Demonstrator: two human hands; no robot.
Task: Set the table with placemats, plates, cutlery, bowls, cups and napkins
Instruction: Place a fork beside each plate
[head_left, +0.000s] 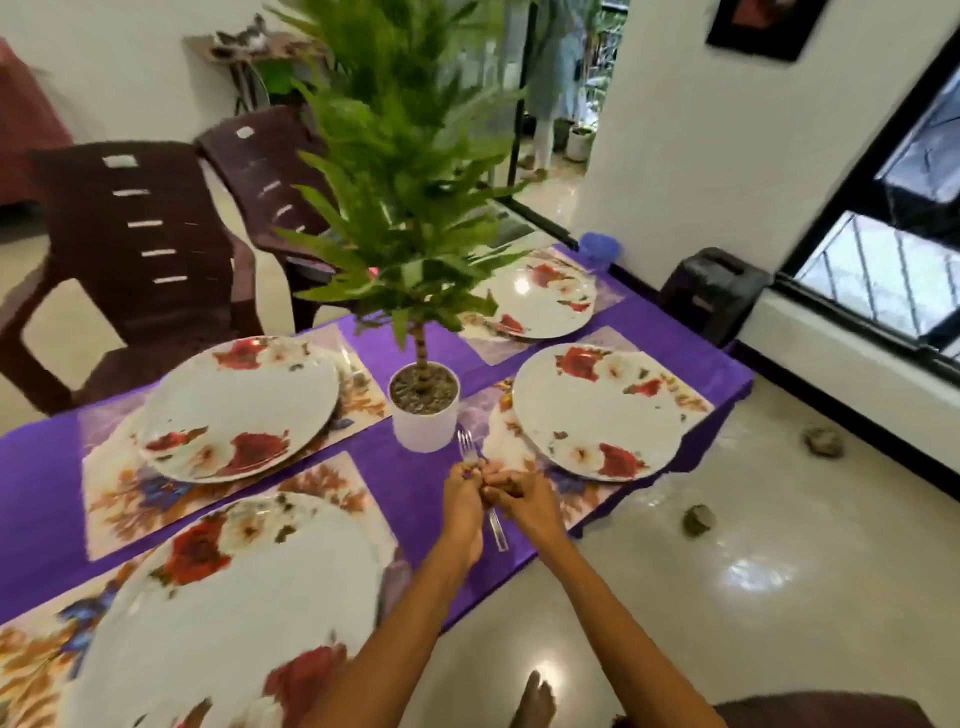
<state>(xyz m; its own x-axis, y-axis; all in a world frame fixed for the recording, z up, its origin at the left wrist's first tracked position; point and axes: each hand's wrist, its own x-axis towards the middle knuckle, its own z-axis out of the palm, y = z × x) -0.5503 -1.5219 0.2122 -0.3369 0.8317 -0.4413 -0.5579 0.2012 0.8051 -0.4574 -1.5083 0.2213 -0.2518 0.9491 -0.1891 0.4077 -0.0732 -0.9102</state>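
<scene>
I held a bundle of forks (470, 453) over the purple cloth of the desk (410, 483), between the white plant pot (424, 415) and the near right plate (597, 410). My left hand (462, 496) had its fingers curled round the necks of the forks. My right hand (522, 499) met it from the other side, fingers bent and pinching at the same spot, so both hands touched each other around the metal. The long axis of the forks ran away from me and toward me: the tines pointed up and off toward the pot, just beside its base, and the handle ends stuck out below my hands, pointing back at my body. How many forks were in the bundle I could not tell; the tines overlapped and were a little blurred.

Four flowered plates lay on the desk, each on its own floral placemat (332, 483): the nearest plate (228, 603) large at my left, one (239, 405) beyond it, and a far plate (545, 299) past the plant's green fronds. Two dark brown chairs (135, 249) stood at the far left side of the desk.
</scene>
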